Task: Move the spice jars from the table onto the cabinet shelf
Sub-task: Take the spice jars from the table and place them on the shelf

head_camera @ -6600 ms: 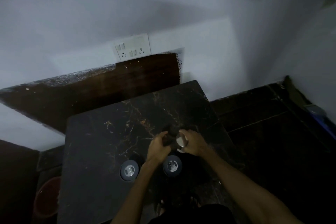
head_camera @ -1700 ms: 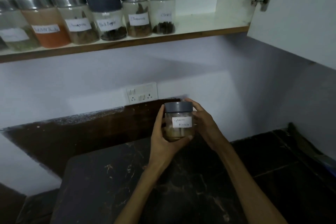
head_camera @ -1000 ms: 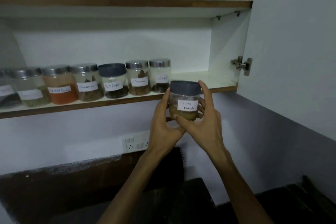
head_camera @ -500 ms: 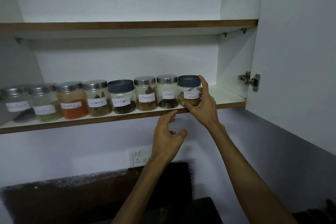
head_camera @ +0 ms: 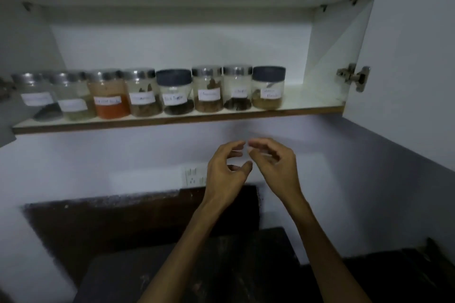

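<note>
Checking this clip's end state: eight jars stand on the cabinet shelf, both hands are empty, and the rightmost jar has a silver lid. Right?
Not quite. In the head view the rightmost jar has a dark grey lid, not silver. The rest holds: eight jars on the cabinet shelf, left hand and right hand both empty.

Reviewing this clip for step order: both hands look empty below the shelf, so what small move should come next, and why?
Probably lower both hands to the table for another jar. The left hand and right hand hang open and empty, while the dark-lidded jar already stands at the right end of the shelf row.
</note>
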